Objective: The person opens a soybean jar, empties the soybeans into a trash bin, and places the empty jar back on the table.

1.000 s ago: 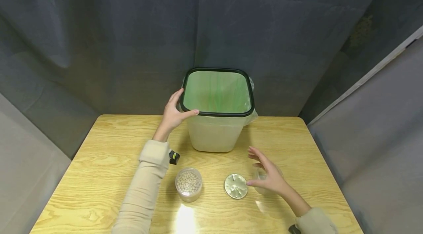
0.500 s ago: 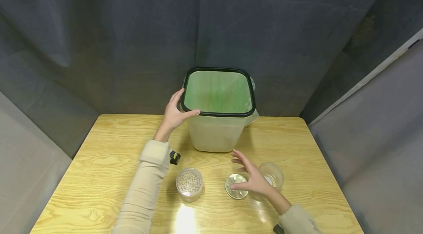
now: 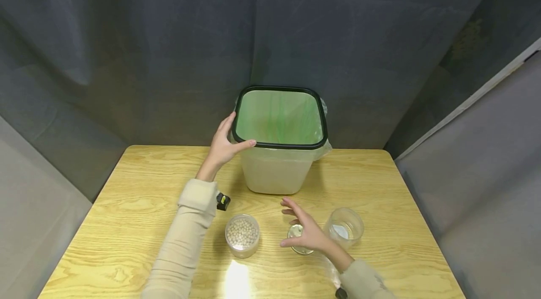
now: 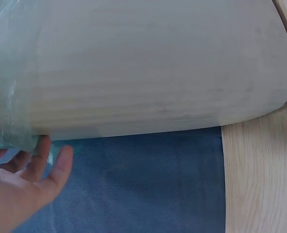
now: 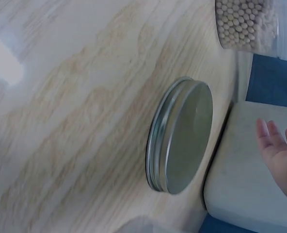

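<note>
At the left front corner of a bin [image 3: 276, 174] with a black rim, my left hand [image 3: 220, 146] rests with fingers spread along the side and thumb over the front rim. In the left wrist view its fingertips meet the hanging edge of the bin's green liner [image 4: 12, 116]. My right hand [image 3: 307, 232] hovers over a round metal lid [image 3: 294, 231], partly covering it; its fingers are spread and hold nothing. The right wrist view shows the lid [image 5: 187, 138] lying on the table. Left of that hand stands an uncovered clear jar of small pale balls [image 3: 242, 235].
A second clear jar [image 3: 354, 228] stands just right of my right hand, with a white patch low inside. The wooden table [image 3: 127, 224] ends at a dark curtain [image 3: 177, 55] behind the bin. Grey panels [image 3: 477, 158] flank both sides.
My right hand has moved left from the second clear jar, across the lid, towards the jar of pale balls. The clear jar has come into view behind it. My left hand stays at the bin.
</note>
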`<state>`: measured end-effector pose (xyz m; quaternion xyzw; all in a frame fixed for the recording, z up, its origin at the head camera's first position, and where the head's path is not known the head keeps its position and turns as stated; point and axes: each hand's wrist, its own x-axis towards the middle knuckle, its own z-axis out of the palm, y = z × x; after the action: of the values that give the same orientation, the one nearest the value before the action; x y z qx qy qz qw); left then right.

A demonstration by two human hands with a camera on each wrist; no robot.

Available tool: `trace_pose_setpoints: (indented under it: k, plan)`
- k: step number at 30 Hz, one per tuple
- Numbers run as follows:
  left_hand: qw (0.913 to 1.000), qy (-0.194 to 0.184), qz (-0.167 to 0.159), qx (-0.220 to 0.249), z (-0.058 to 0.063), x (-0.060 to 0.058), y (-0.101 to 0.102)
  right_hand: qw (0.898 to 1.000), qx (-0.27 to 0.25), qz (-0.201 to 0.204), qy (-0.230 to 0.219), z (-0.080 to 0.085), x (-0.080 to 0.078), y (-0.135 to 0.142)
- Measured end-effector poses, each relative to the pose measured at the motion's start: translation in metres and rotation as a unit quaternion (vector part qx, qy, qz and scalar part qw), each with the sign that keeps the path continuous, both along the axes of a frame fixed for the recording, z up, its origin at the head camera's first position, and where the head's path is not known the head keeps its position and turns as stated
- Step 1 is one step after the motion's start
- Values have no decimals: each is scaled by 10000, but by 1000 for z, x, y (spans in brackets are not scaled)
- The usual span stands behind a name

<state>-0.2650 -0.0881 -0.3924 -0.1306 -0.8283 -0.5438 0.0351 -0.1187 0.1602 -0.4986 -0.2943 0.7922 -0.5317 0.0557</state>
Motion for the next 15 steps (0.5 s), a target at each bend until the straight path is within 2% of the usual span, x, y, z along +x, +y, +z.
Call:
trace_pose_setpoints:
  k: [4, 9, 15]
  plan:
    - [9999, 34, -13, -107, -1, 3, -2, 9997, -62, 73, -207, -6, 0, -6]
    - [9998, 129, 31, 132, -6, 13, -12, 9991, -41, 172, -379, -9, -1, -14]
    - [9995, 297, -59, 124, -20, 30, -26, 9990, 178, 196, -374, -16, -3, -21]
